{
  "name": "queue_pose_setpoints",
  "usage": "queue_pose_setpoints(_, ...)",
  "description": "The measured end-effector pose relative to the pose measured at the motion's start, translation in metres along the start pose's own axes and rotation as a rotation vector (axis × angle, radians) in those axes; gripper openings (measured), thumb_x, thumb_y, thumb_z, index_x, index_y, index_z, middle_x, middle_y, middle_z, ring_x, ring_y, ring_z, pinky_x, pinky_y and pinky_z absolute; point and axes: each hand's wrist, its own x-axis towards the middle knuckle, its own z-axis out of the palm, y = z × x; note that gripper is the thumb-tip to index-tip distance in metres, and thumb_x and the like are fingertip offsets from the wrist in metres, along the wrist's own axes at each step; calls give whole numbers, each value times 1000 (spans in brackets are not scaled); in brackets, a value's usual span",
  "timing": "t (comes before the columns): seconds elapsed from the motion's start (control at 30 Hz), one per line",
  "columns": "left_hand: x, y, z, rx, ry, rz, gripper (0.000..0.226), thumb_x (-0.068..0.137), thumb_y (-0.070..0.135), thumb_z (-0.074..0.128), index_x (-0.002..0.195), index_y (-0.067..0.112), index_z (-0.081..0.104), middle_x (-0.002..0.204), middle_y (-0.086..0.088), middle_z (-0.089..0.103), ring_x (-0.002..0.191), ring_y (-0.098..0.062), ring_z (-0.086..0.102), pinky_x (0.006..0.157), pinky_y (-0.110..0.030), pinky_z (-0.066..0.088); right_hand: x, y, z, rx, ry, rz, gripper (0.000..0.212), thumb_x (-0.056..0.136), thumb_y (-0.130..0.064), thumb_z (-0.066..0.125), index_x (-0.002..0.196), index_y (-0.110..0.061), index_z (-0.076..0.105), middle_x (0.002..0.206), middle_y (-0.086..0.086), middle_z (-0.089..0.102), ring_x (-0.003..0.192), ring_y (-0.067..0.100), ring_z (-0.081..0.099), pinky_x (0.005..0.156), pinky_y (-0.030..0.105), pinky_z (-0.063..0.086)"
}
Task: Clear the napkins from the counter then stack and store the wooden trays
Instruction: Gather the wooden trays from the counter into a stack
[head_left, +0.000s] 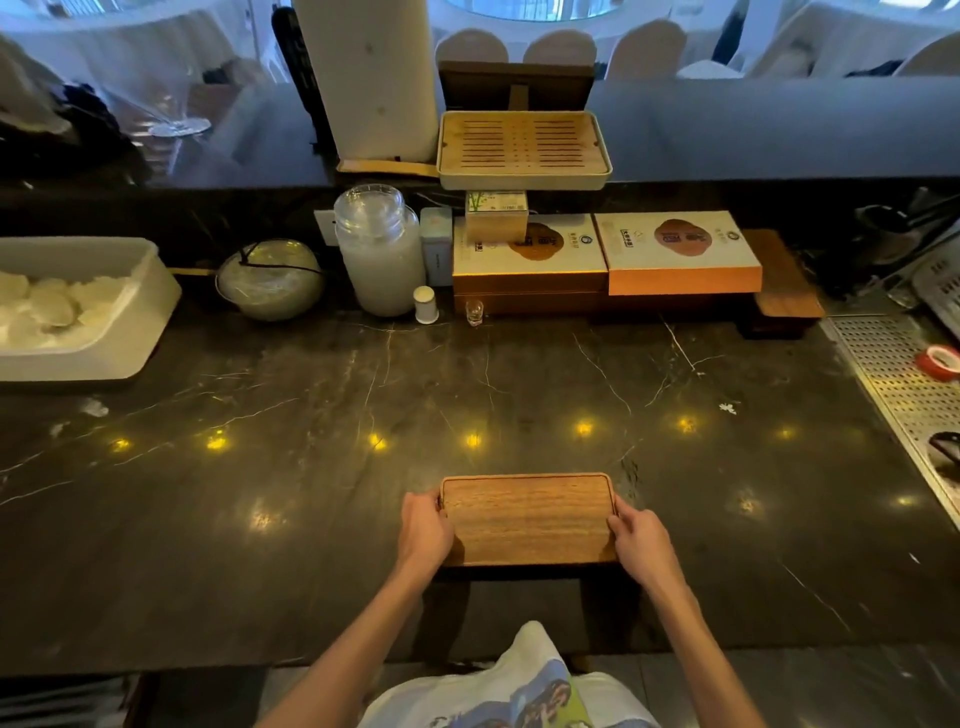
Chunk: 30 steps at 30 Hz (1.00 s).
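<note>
Two bare hands hold a rectangular brown wooden tray (527, 517) at the near edge of the dark veined marble counter (311, 467).

The left hand (425, 530) has its grip closed on the tray's left short edge, and the right hand (641, 538) clasps the right short edge. Whether one tray or a stack cannot be told. A white plastic tub (140, 306) of folded white napkins (47, 306) sits far left on the counter.
</note>
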Motion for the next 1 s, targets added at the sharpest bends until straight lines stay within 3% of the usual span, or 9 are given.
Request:
queue_pose_setpoints(0.2,-4,-8,3,12,9,-52,23,94,12,58,117,11,64,122,-9,55,110,-20,59,94,-34,53,0,7,8,-27,-4,-43,39,101,-19,47,139,-25,52,117,6,54,101,18,55,96,38,45)
queue_pose_setpoints(0.37,-5,-5,2,-58,-9,-62,30,96,13,57,125,12,62,122,-6,65,108,-16,61,84,-26,50,-3,9,13,103,-19,-97,38,101,-15,46,138,-22,52,122,-5,57,112,10,52,93,28,38)
queue_pose_setpoints(0.47,-8,-2,5,-125,-43,-70,35,97,11,53,132,14,55,127,-5,62,117,-20,59,88,-26,48,-7,7,18,259,-52,-63,55,101,-22,47,153,-21,26,127,-17,42,122,6,41,102,30,35)
queue_pose_setpoints(0.53,-11,-2,9,-188,-88,-95,39,97,8,51,135,16,51,129,-4,60,119,-19,57,92,-29,49,-10,7,22,338,-90,-45,64,101,-25,48,155,-24,14,135,-14,41,133,13,39,109,36,35)
queue_pose_setpoints(0.67,-14,-2,13,-269,-83,-137,41,95,4,52,134,18,52,125,-4,61,113,-17,59,95,-36,55,-11,7,23,398,-104,-31,66,100,-21,51,156,-24,16,148,2,45,136,23,43,112,48,39)
queue_pose_setpoints(0.77,-14,0,13,-311,-82,-157,39,95,3,53,131,18,55,117,0,63,104,-14,58,87,-31,55,-11,6,23,396,-104,-41,65,99,-17,51,155,-24,19,147,5,47,135,24,44,112,48,39)
queue_pose_setpoints(1.0,-14,0,12,-350,-113,-181,36,95,6,54,130,18,56,121,-3,64,108,-17,60,91,-34,55,-9,8,19,417,-153,-38,64,99,-17,51,155,-25,21,146,4,48,135,25,46,111,51,40)
